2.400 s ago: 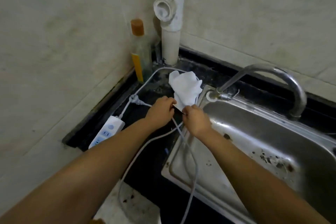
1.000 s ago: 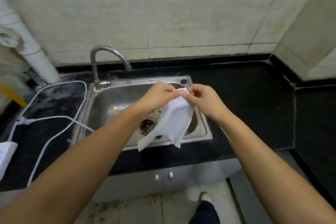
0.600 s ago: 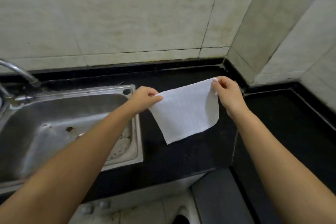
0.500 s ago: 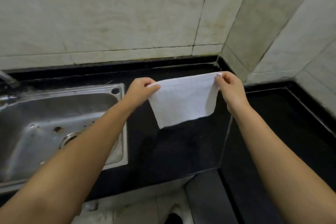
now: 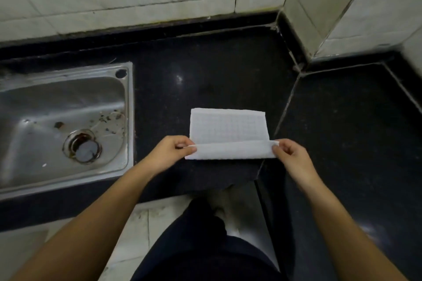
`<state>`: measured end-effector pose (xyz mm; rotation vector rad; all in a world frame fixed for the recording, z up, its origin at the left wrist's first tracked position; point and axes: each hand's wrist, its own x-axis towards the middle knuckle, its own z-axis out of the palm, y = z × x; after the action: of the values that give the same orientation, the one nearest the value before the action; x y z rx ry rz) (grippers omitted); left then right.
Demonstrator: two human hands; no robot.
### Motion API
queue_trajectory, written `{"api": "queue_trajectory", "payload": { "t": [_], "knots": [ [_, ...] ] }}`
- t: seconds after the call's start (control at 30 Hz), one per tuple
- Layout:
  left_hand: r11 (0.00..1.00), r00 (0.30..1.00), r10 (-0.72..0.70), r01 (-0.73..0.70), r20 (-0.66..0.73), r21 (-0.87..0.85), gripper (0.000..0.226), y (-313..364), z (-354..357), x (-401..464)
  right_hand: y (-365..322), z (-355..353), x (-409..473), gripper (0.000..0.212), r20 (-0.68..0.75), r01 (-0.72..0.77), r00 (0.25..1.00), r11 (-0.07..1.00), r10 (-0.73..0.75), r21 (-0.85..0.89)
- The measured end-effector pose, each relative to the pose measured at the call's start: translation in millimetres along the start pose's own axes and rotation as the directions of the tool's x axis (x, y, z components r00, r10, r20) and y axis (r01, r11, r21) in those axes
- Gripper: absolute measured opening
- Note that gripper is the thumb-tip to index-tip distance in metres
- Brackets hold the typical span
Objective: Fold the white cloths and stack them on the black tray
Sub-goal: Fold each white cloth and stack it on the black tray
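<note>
I pinch the near corners of the white cloth (image 5: 228, 129) with my left hand (image 5: 167, 155) and right hand (image 5: 291, 155). It lies on the black counter (image 5: 205, 80) just right of the steel sink (image 5: 127, 121), its near edge folded over.

Sink (image 5: 127, 121) cut off at left edge, faucet out of frame | both forearms cut off at bottom edge | near strip of white cloth (image 5: 228, 129) rolled over, underside hidden | fingertips of left hand (image 5: 169, 153) and right hand (image 5: 291, 155) hidden under cloth | black tray not identifiable.
</note>
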<state>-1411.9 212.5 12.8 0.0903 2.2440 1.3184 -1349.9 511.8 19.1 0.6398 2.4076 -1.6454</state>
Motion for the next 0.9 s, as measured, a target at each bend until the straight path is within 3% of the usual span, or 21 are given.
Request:
{"api": "queue_trajectory", "payload": {
  "t": [0.13,0.3,0.4,0.53,0.63,0.73,0.9],
  "knots": [
    [1.000,0.996,-0.012,0.012,-0.087,-0.003,0.011,-1,3,20,6,0,12,0.011,0.024,-0.078,0.996,0.994,0.081,-0.081],
    [0.996,0.970,0.023,0.000,-0.243,0.092,0.008,14,-1,69,-14,7,66,0.011,-0.132,-0.064,0.990,0.983,0.041,-0.172],
    [0.976,0.963,0.054,0.006,-0.264,0.220,0.008,21,-3,93,-21,18,91,0.015,-0.182,-0.094,0.982,0.962,0.047,-0.257],
    [0.864,0.964,0.132,0.002,-0.232,0.503,0.015,15,-2,108,-19,34,104,0.019,-0.213,-0.117,0.977,0.853,0.007,-0.509],
    [0.837,0.938,0.162,0.033,-0.306,0.547,0.040,6,3,100,-26,41,105,0.032,-0.222,-0.091,0.972,0.745,-0.079,-0.661],
    [0.823,0.901,0.210,0.046,-0.379,0.565,0.056,-6,11,79,-49,63,112,0.042,-0.107,0.047,0.977,0.673,-0.185,-0.738],
    [0.755,0.909,0.160,0.139,-0.385,0.641,0.065,-31,20,52,-89,142,122,0.043,0.357,0.407,0.911,0.577,-0.206,-0.708]
  ]
}}
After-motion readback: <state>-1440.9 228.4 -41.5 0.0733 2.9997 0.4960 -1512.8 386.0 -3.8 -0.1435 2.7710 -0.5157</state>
